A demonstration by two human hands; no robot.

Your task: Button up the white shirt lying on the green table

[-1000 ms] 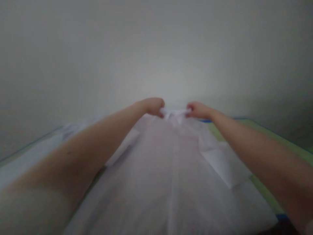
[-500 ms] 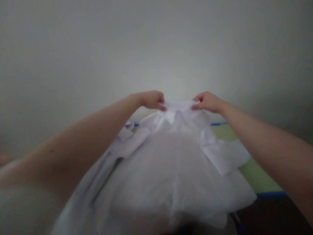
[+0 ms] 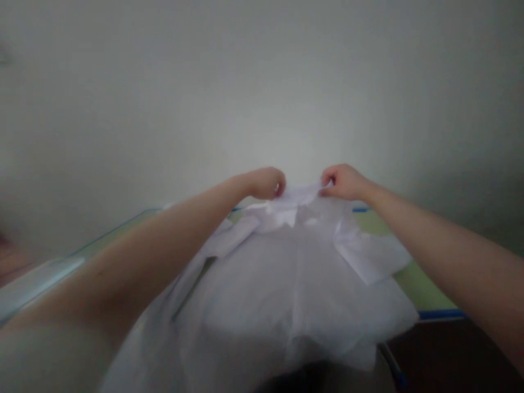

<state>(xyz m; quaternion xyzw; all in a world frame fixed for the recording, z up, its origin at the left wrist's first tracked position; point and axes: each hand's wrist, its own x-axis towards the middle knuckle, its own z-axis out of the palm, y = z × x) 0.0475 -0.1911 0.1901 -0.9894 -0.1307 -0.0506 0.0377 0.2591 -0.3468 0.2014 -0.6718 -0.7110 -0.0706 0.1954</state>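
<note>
A white collared shirt (image 3: 262, 278) lies spread over the table, its collar at the far end and its body hanging toward me. My right hand (image 3: 346, 182) pinches the right end of the collar (image 3: 301, 195) and lifts it. At the collar's left end is my left hand (image 3: 268, 183), fingers curled closed on the fabric; the fingertips are partly hidden and a little blurred. One sleeve (image 3: 374, 256) is folded out on the right. The left sleeve (image 3: 235, 237) runs down beside my left forearm, which covers part of it.
The green tabletop (image 3: 421, 286) has blue edging and shows on both sides of the shirt. A pale flat object (image 3: 45, 281) lies at the far left. Behind the table rises a plain grey wall (image 3: 262, 82). A dark area (image 3: 442, 349) is below the right edge.
Both hands and the collar sit lower in view, and the collar now slants, lower at its left end. My left hand has moved slightly right. More table shows at left.
</note>
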